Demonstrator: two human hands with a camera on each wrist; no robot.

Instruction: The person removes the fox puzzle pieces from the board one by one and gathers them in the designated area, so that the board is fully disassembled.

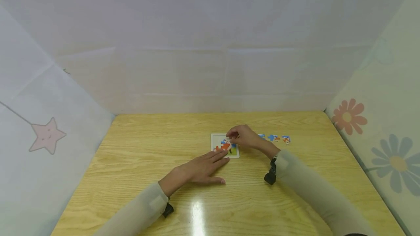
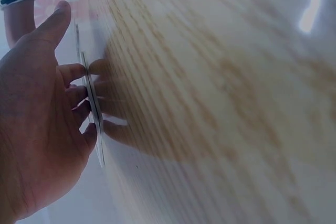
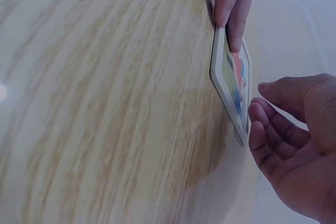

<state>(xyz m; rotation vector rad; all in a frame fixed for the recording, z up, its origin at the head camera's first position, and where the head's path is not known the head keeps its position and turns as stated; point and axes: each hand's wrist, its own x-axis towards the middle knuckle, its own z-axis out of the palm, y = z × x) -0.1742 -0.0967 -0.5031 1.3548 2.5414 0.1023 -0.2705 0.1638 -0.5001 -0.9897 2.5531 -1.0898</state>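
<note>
A small square jigsaw puzzle board with a pale frame lies on the table, partly filled with orange, blue and green picture pieces. My left hand rests with straight fingers over its lower left part, and the fingertips hide some of the picture. Over the board's upper right side is my right hand, its fingers loosely bent. In the right wrist view, a gap shows between thumb and fingers beside the board, with no piece visible between them.
Loose puzzle pieces lie in a row right of the board, one partly behind the right hand. The wooden table meets pale cloth walls at the back and sides. Each wrist wears a black camera strap.
</note>
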